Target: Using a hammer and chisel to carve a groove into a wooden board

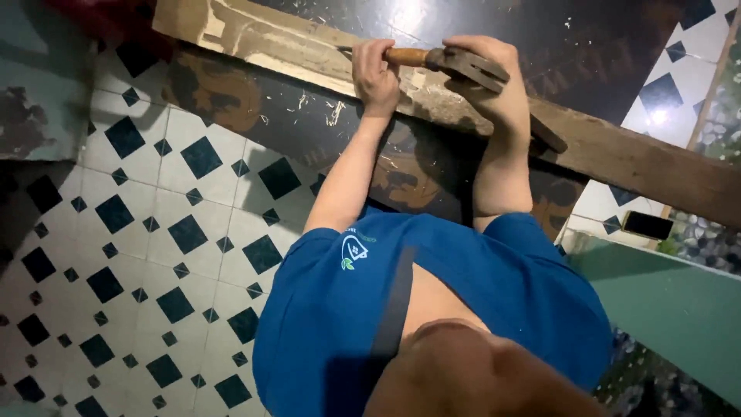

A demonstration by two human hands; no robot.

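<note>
We've got the left hand (376,76) fisted round the wooden handle of a chisel (407,56), w/ the tool lying across a long wood plank (617,154). Right hand (486,73) is closed on a hammer (494,85), its head down by the plank edge. Tiled floor (154,232) below.

The scene is dim and bluish, lit mainly from above: a white glare spot (407,14) sits on the dark glossy floor just beyond the wooden plank (641,158). A smaller glint (658,116) shows right of the plank (on a pale tile). Deep shadow pools beneath the forearms. The nearest foreground is soft and blurred; edges bend slightly.
</note>
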